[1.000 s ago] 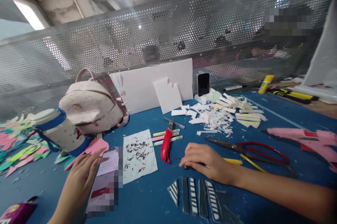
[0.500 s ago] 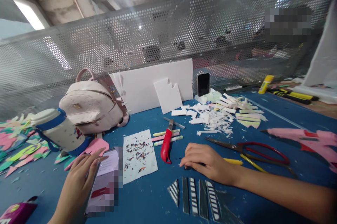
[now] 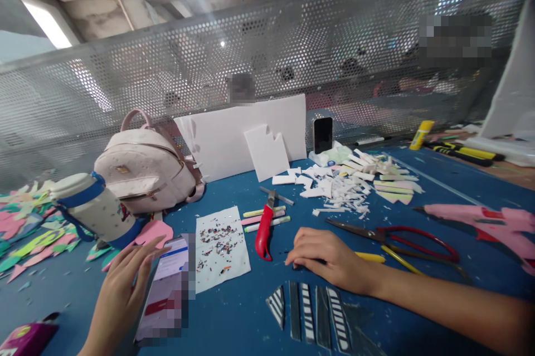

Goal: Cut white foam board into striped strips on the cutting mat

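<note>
- Where the blue tabletop (image 3: pixel 234 322) is closest to me, flat dark strips, some striped in white (image 3: pixel 307 311), lie side by side just in front of my right hand (image 3: pixel 324 255).
- The flat smartphone with a lit, partly pixelated screen (image 3: pixel 163 292) lies by my left hand (image 3: pixel 125 278), which reaches over its upper left edge. Those fingers are stretched out and slightly spread, pinching nothing; I can't tell whether they touch the glass.
- My right hand rests on the tabletop, its fingers curled and close together; I can't tell whether they pinch anything.
- A white sheet strewn with tiny dark and coloured bits (image 3: pixel 221 247) lies between the smartphone and a red-handled knife (image 3: pixel 264 230), which lies across slim pastel markers (image 3: pixel 281 220).
- Beyond my right wrist lie red-handled metal scissors (image 3: pixel 418 239), with a pink glue gun (image 3: pixel 480 216) farther right.
- On the left, a white-and-blue bottle (image 3: pixel 92 205) stands before a pale pink backpack (image 3: pixel 146 166).
- Farther back, white offcuts (image 3: pixel 343 189) lie heaped near a black-screened upright phone (image 3: pixel 323 134).
- A large white board (image 3: pixel 225 139) leans before a grey perforated metal panel (image 3: pixel 167 66).
</note>
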The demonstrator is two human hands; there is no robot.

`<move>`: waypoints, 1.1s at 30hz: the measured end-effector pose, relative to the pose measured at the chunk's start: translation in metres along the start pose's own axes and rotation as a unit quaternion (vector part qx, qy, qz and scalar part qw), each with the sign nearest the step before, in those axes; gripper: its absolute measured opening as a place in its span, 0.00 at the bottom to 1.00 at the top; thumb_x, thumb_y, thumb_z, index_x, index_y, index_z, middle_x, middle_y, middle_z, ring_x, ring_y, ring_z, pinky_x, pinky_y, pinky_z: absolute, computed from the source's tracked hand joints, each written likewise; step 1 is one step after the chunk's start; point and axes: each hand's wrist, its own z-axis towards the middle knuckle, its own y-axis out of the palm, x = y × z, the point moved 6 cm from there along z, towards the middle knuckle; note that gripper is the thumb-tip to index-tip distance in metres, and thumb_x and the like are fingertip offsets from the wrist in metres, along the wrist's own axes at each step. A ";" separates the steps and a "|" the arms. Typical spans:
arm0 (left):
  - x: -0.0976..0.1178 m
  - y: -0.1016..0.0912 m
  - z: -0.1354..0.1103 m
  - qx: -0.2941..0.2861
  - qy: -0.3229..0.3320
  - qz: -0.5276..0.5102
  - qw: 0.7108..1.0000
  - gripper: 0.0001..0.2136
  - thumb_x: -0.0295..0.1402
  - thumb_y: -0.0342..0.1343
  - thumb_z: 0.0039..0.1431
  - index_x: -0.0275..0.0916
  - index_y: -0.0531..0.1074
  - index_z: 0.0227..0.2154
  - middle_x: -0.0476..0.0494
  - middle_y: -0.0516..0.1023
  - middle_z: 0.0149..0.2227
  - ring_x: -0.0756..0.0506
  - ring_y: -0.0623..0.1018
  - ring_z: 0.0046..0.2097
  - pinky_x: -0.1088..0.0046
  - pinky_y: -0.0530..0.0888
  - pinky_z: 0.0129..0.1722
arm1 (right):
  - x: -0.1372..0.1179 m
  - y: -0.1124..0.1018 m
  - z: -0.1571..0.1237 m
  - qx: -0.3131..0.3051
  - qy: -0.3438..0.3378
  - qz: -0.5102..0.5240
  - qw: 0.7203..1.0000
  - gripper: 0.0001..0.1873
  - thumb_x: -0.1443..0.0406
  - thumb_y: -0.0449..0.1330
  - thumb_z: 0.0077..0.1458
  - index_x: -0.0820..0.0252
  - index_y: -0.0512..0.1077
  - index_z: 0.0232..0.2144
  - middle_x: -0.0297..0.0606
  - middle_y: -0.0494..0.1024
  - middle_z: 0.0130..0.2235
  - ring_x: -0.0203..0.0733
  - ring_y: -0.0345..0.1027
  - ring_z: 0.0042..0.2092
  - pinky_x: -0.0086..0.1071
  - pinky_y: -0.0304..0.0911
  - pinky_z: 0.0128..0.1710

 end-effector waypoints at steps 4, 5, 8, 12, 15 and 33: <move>0.012 0.002 -0.004 -0.030 0.050 -0.051 0.997 0.18 0.40 0.41 0.70 0.46 0.77 0.46 0.47 0.77 0.55 0.38 0.71 0.57 0.56 0.65 0.59 | 0.002 0.001 -0.001 -0.002 0.005 -0.001 1.000 0.13 0.67 0.53 0.67 0.60 0.78 0.43 0.41 0.80 0.34 0.41 0.68 0.40 0.34 0.66 0.38; 0.016 0.002 -0.004 -0.037 0.061 -0.064 0.995 0.18 0.39 0.41 0.70 0.46 0.76 0.48 0.47 0.77 0.55 0.38 0.71 0.58 0.56 0.64 0.60 | 0.002 0.001 -0.001 -0.001 0.005 -0.001 1.000 0.12 0.67 0.53 0.67 0.61 0.78 0.43 0.41 0.80 0.34 0.41 0.68 0.39 0.34 0.66 0.38; 0.027 0.002 -0.005 -0.052 0.073 -0.087 0.992 0.19 0.39 0.40 0.70 0.45 0.70 0.56 0.46 0.80 0.52 0.38 0.73 0.56 0.54 0.62 0.62 | 0.001 0.001 -0.002 0.002 0.002 0.000 1.000 0.12 0.68 0.53 0.67 0.60 0.78 0.43 0.40 0.80 0.34 0.41 0.68 0.39 0.34 0.65 0.38; 0.035 0.001 -0.004 -0.057 0.067 -0.092 0.992 0.20 0.40 0.40 0.71 0.45 0.67 0.59 0.45 0.83 0.46 0.39 0.76 0.53 0.52 0.62 0.62 | 0.000 0.000 -0.001 -0.004 0.009 -0.003 1.000 0.13 0.67 0.52 0.68 0.61 0.78 0.43 0.42 0.80 0.33 0.41 0.69 0.39 0.33 0.66 0.38; 0.034 0.003 -0.003 -0.067 0.065 -0.081 0.992 0.19 0.42 0.41 0.70 0.45 0.73 0.54 0.45 0.81 0.50 0.38 0.76 0.54 0.52 0.61 0.63 | 0.000 0.000 -0.001 -0.005 0.007 -0.004 1.000 0.14 0.67 0.52 0.68 0.61 0.78 0.42 0.42 0.80 0.33 0.41 0.69 0.39 0.34 0.66 0.37; 0.079 0.008 0.015 -0.030 0.147 -0.043 0.988 0.11 0.35 0.52 0.66 0.44 0.75 0.48 0.44 0.82 0.44 0.41 0.79 0.44 0.64 0.72 0.46 | 0.005 0.007 -0.003 -0.011 -0.003 -0.007 1.000 0.13 0.67 0.54 0.67 0.58 0.77 0.47 0.41 0.77 0.38 0.41 0.68 0.41 0.35 0.64 0.40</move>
